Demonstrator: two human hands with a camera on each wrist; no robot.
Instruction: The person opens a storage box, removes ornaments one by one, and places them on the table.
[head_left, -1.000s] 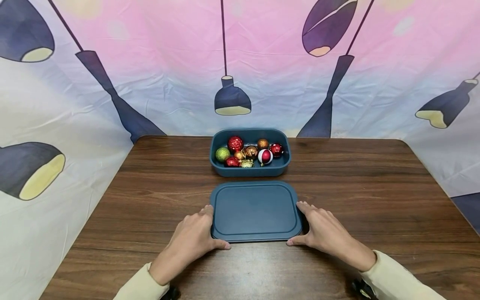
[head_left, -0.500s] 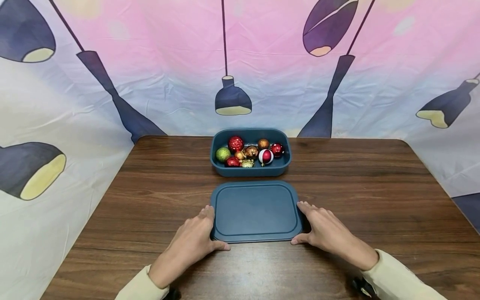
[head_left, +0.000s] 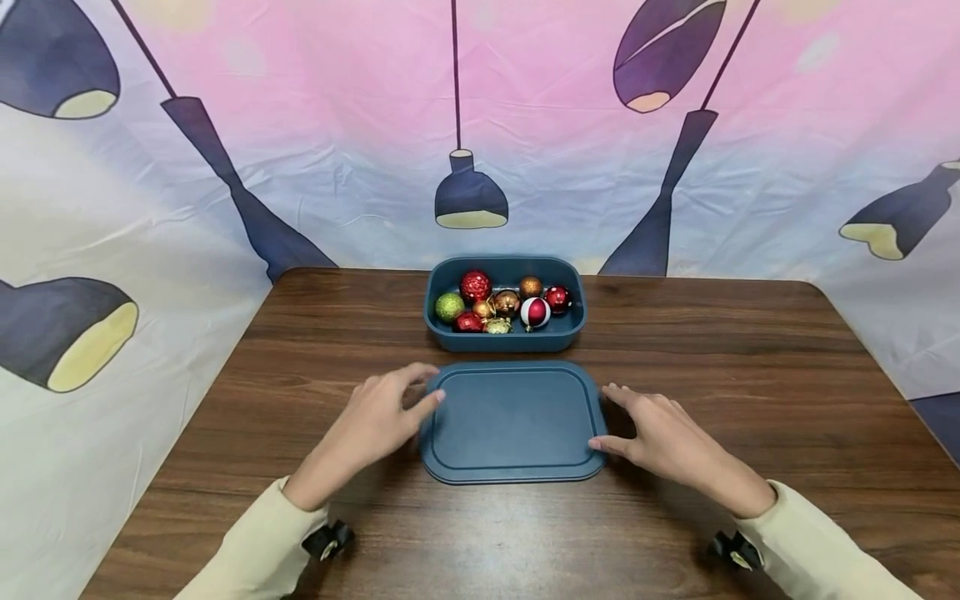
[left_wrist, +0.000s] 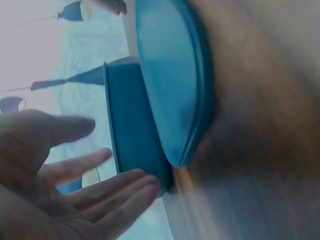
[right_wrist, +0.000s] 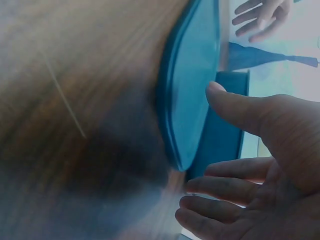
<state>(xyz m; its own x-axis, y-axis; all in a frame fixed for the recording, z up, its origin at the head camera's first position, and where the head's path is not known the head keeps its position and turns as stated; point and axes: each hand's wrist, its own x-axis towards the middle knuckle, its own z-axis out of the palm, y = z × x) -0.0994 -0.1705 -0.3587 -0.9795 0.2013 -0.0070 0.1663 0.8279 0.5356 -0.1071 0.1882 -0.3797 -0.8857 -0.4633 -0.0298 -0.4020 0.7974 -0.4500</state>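
A flat blue lid [head_left: 517, 421] with rounded corners lies on the table in front of me. Behind it stands a matching blue box [head_left: 510, 342] holding several Christmas baubles [head_left: 535, 312] in red, green, gold, copper and striped white. My left hand [head_left: 378, 417] hovers by the lid's left side, thumb and fingers apart; in the left wrist view the fingers are extended with nothing held. At the lid's right side is my right hand [head_left: 663, 437], its fingers spread and holding nothing in the right wrist view. Whether its thumb touches the lid I cannot tell.
The brown wooden table [head_left: 750, 358] extends to both sides of the box and lid. A cloth backdrop [head_left: 337, 125] printed with lamps hangs behind the table's far edge and along its left side. Black wrist straps [head_left: 327, 540] sit at the sleeve cuffs.
Both hands have come away from the lid's near corners. The left has lifted and moved forward; the right has shifted slightly forward and up. Lid and box stay in place on the table.
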